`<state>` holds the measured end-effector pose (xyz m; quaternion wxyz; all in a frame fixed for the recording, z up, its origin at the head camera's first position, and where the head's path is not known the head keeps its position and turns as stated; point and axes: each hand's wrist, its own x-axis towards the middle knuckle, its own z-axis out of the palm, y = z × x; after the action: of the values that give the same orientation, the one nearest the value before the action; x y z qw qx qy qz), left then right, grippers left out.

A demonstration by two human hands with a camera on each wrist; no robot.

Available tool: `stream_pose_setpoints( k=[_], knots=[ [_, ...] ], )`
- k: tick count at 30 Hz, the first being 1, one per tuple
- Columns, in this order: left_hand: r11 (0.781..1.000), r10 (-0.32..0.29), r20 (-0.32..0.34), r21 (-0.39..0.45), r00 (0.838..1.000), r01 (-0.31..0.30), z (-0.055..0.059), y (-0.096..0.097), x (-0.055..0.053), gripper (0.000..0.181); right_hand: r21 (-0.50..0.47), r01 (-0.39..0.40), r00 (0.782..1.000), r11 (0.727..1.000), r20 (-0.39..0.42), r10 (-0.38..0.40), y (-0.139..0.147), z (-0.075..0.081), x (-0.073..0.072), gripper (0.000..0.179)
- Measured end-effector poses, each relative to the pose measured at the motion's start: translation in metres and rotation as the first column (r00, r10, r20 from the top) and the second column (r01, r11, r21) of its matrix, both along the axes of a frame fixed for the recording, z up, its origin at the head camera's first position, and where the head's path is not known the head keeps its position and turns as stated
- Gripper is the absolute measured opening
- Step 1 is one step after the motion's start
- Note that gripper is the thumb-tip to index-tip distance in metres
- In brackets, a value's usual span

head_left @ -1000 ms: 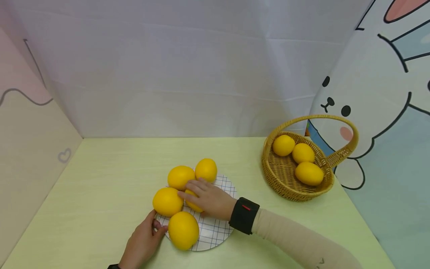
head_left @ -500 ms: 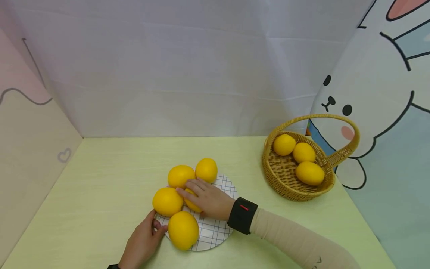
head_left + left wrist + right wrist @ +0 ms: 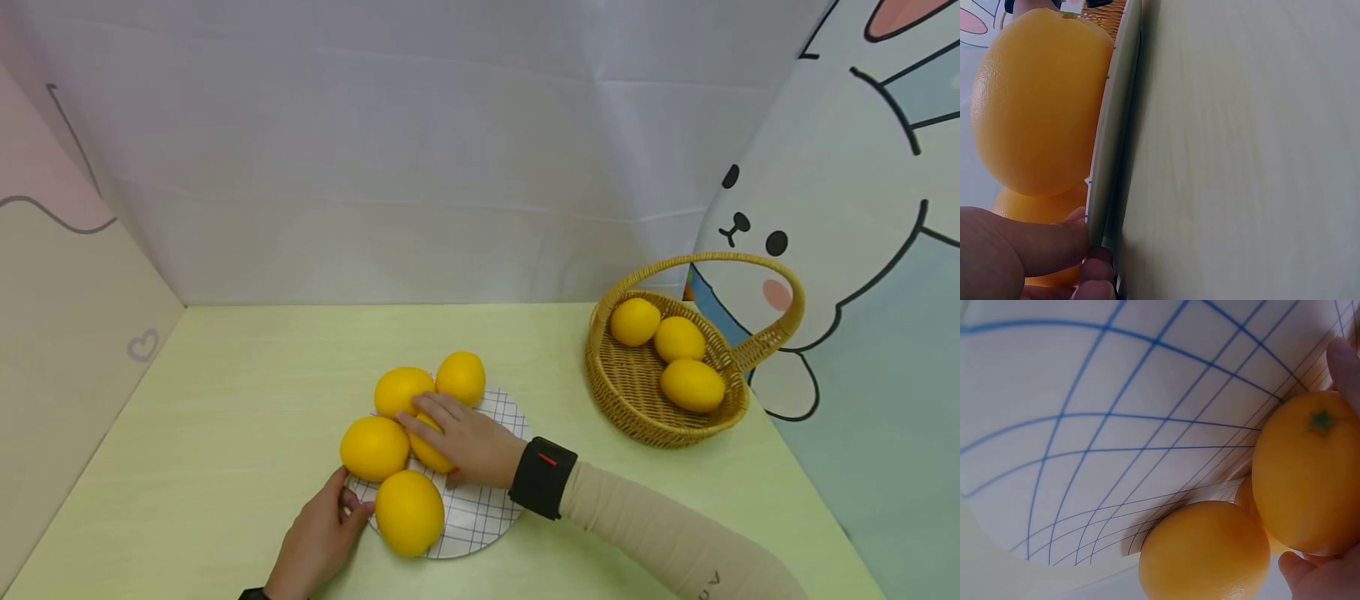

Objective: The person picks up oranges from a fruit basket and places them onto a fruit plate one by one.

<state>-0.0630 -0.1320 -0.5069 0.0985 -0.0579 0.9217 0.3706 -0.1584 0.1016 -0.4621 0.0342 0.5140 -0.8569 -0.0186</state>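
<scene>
Table (image 3: 225,400): pale, wood-grained.
Wicker basket (image 3: 637,423): one, with arched handle (image 3: 768,340), at the table's far right corner.
Plate (image 3: 476,529): one, round, white with blue grid, mid-table, well short of the far edge.
Right hand (image 3: 480,442): wearing a black wristband (image 3: 543,477), over the plate's middle — thumb and fingers curled, parted only as far as the fruit between them.
Left hand (image 3: 322,529): at the plate's near-left rim — nearly closed, thumb above and fingers beneath, pinching the rim.
Yellow fruit, eight: held fruit (image 3: 427,446), over the plate's middle; four rim fruits (image 3: 409,512), around its far, left and near sides; three basket fruits (image 3: 679,338), inside the basket.
</scene>
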Motion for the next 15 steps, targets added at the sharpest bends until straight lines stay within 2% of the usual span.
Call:
stream_pose_setpoints(
  k=[6,11,15],
  knots=[
    [1.0,-0.001,-0.006,0.002,1.0,0.001,0.0,0.0,0.0,0.053,-0.012,0.005,1.0,1.0,0.018,-0.005,0.002,0.006,0.001,0.11],
    [1.0,0.001,-0.004,0.006,1.0,-0.001,0.001,0.001,0.0,0.053,-0.037,0.025,1.0,0.999,0.003,-0.025,0.009,0.02,0.005,0.104],
    [1.0,0.004,0.003,0.004,1.0,-0.004,0.002,0.001,0.001,0.053,-0.057,0.052,0.998,0.997,0.027,-0.051,0.02,0.032,0.007,0.104]
  ],
)
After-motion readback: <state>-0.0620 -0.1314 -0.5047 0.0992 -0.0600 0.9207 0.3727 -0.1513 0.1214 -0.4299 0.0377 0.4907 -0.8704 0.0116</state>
